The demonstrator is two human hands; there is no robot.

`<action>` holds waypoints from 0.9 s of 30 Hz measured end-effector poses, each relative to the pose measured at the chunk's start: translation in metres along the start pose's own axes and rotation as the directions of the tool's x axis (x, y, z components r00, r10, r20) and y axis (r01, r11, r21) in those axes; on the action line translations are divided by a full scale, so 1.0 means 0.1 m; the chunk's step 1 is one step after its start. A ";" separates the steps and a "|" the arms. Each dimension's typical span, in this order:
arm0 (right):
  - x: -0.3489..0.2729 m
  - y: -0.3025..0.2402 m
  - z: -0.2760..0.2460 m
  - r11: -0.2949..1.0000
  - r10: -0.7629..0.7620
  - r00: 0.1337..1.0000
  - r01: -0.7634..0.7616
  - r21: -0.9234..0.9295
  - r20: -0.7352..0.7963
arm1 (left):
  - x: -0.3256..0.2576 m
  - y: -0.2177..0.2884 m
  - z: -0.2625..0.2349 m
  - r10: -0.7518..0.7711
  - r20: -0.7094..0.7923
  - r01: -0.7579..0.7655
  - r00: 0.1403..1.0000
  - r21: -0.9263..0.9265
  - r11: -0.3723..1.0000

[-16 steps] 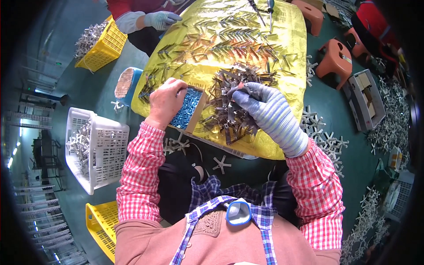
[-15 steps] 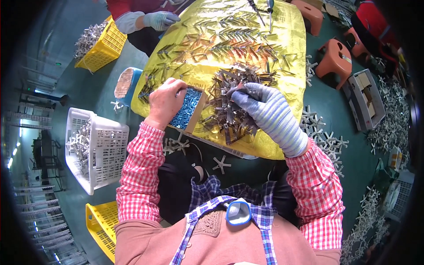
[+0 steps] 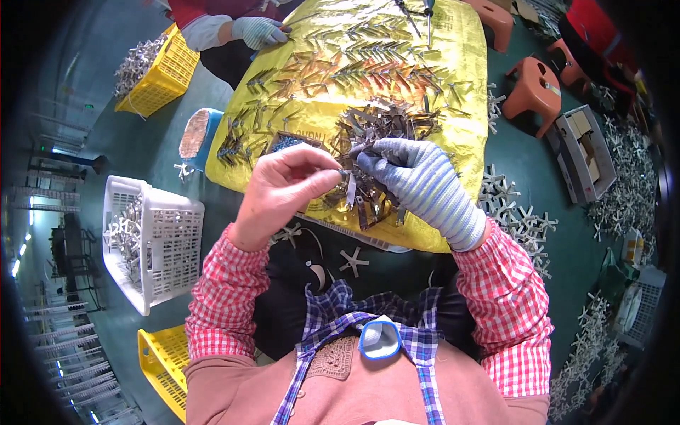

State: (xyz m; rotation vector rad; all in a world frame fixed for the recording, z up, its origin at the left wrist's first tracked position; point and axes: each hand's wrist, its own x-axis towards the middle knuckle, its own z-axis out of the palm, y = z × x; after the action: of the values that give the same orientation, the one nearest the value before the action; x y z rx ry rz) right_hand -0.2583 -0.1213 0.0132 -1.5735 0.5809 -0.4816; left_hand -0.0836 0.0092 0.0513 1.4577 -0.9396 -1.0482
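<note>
At the lower edge of the frame the person wore a plaid apron (image 3: pixel 428 375) over a brownish-pink top, with red checked sleeves (image 3: pixel 223 304) on both forearms. Near the centre, the bare left hand (image 3: pixel 283 185) had its grip pinched at the fingertips around a small bluish piece (image 3: pixel 344 172), too small to make out fully. Just beside it, the gloved right hand (image 3: pixel 423 185) had its grip clenched on a metal strip (image 3: pixel 351 188), which hung in front of a heap of metal strips (image 3: pixel 386 122) at the middle of the frame. Behind the left hand, a box of blue screws (image 3: pixel 285 142) showed only in part.

To the left stood a white basket (image 3: pixel 173 234) of metal pieces; a star-shaped piece (image 3: pixel 353 263) lay on the floor below centre. Farther up, joined V-shaped pieces (image 3: pixel 368 51) lay in rows on the yellow-covered surface (image 3: pixel 464 78). At the upper left, a co-worker's gloved hand (image 3: pixel 259 32) rested at its edge, near a yellow crate (image 3: pixel 161 78). An orange stool (image 3: pixel 535 92) stood at the upper right.
</note>
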 end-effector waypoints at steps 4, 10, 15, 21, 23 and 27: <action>-0.01 0.02 0.03 0.999 -0.037 0.999 0.037 -0.007 0.002 | 0.01 -0.07 0.09 0.035 0.047 -0.038 0.998 0.075 0.996; -0.01 0.03 0.04 0.985 -0.120 0.993 0.117 -0.130 -0.016 | 0.01 -0.10 0.13 0.094 0.011 -0.093 0.996 0.299 0.950; -0.03 0.04 0.06 0.986 -0.123 0.992 0.121 -0.115 -0.010 | 0.02 -0.12 0.15 0.145 0.028 -0.141 0.989 0.463 0.875; -0.06 0.03 0.08 0.944 -0.258 0.965 0.242 -0.225 -0.047 | 0.06 -0.19 0.21 0.013 0.034 -0.016 0.999 0.089 0.996; -0.08 0.01 0.09 0.920 -0.314 0.947 0.285 -0.270 -0.071 | 0.07 -0.25 0.20 -0.052 0.094 0.064 0.994 -0.131 0.989; -0.10 -0.04 0.14 0.818 -0.469 0.881 0.408 -0.405 -0.060 | 0.10 -0.29 0.21 -0.016 0.124 0.052 0.992 -0.288 0.956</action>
State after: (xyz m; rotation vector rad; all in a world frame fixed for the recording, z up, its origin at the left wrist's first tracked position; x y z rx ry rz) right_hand -0.2575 -0.1040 0.0159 -2.0747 0.4393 -0.8925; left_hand -0.0995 -0.0029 0.0198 1.1806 -0.8070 -1.2546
